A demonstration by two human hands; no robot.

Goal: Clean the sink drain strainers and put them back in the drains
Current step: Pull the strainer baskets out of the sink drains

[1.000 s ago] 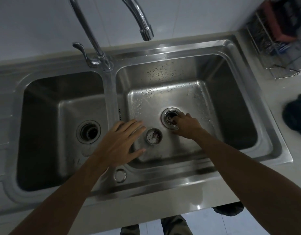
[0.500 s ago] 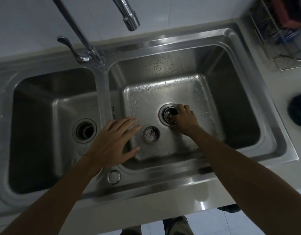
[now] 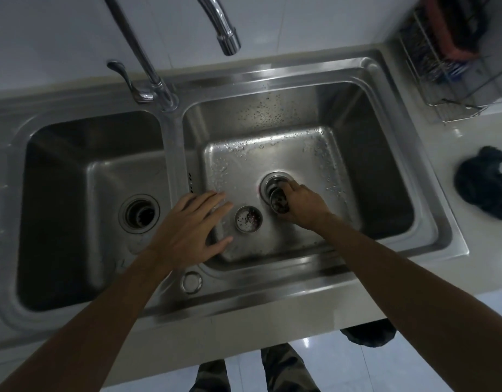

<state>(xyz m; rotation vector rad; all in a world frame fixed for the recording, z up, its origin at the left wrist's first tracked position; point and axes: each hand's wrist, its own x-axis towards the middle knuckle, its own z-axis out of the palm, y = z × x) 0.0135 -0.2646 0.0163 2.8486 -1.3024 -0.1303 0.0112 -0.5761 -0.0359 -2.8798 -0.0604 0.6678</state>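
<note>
Your right hand (image 3: 303, 202) has lifted the strainer (image 3: 279, 204) clear of the right drain (image 3: 268, 183), fingers curled round it just beside the rim. Your left hand (image 3: 187, 227) hovers open near the second strainer (image 3: 248, 219) on the basin floor (image 3: 295, 157); cleaning likely comes next.

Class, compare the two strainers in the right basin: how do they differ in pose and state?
The loose strainer stands free on the basin floor; the gripped strainer is held by the right hand at the drain. The loose strainer's inside looks pale, the gripped strainer's dark. Both are round metal cups.
</note>
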